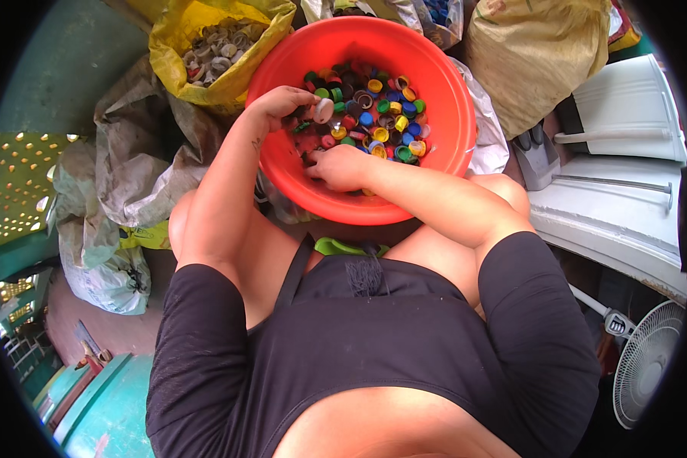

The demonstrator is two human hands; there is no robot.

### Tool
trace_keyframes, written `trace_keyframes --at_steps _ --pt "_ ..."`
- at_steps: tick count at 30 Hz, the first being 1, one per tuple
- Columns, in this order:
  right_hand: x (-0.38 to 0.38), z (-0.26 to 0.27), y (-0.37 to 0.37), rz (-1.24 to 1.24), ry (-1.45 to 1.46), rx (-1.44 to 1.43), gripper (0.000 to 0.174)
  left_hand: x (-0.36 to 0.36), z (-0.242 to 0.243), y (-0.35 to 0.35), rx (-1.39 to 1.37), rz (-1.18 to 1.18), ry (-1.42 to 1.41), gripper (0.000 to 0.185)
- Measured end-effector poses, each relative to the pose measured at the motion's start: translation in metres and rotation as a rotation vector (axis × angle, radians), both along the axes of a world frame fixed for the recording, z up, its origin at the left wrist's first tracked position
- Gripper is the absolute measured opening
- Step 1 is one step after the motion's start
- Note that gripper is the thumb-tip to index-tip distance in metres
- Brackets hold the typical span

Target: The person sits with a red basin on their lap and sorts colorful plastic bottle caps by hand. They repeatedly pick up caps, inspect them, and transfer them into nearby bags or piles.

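A red plastic basin stands before me, with many loose plastic bottle caps in blue, green, yellow, red and brown at its bottom. My left hand reaches over the basin's left rim. Between its thumb and fingers it pinches a whitish round cap. Lower in the basin, on the near side, my right hand rests palm down among the caps. Its fingertips point left beside some dark caps; whether they grip one is hidden.
A yellow sack holding whitish caps stands beyond the basin's left rim. Crumpled grey sacks lie to the left. A tan sack stands at the back right, near a grey dustpan. A white fan is at the lower right.
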State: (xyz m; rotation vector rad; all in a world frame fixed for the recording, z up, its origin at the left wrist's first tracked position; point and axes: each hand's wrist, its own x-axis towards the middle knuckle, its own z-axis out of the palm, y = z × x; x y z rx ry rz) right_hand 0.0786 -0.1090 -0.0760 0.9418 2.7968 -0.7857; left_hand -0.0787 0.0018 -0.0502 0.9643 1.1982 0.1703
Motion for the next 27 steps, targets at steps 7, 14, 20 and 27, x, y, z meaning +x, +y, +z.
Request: trace_keyframes --at_steps 7,14,20,27 --pt "-0.011 -0.023 -0.004 0.054 0.046 0.174 0.019 -0.011 0.052 0.013 0.008 0.349 -0.361 0.014" --pt "-0.008 -0.010 0.001 0.015 0.073 0.188 0.014 -0.107 0.107 0.045 0.549 0.800 -0.316 0.023" --pt "0.023 0.022 0.040 -0.761 0.595 -0.932 0.011 -0.083 0.103 0.036 0.680 0.627 -0.201 0.031" --pt "0.092 0.062 0.071 -0.913 1.139 -1.346 0.020 0.009 0.052 0.005 0.680 -0.771 0.411 0.019"
